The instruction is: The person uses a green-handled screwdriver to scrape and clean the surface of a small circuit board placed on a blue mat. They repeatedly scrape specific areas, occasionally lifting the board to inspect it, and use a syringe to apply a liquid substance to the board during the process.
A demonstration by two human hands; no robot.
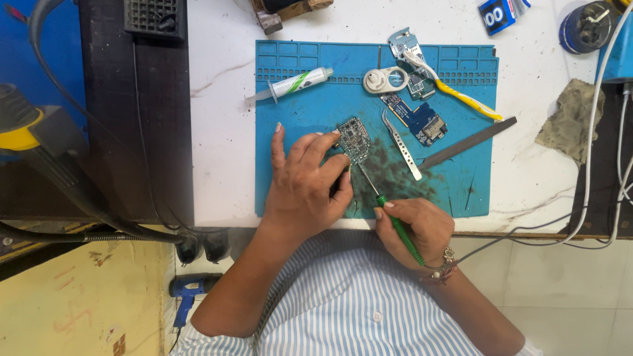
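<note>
My left hand (306,181) rests on the blue work mat (310,72), its fingertips pinching a small green circuit board (354,138) by its lower left edge. My right hand (417,227) grips a green-handled soldering iron (397,231) like a pen. The iron's thin metal tip points up and left and touches the lower edge of the circuit board. A dark smudged patch stains the mat just right of the board.
On the mat lie a white syringe (293,84), a round white magnifier (386,80), metal tweezers (401,144), blue circuit boards (419,118), a yellow-and-white cable (461,95) and a flat dark file (468,142). A crumpled cloth (572,120) and grey cables (597,132) sit at right.
</note>
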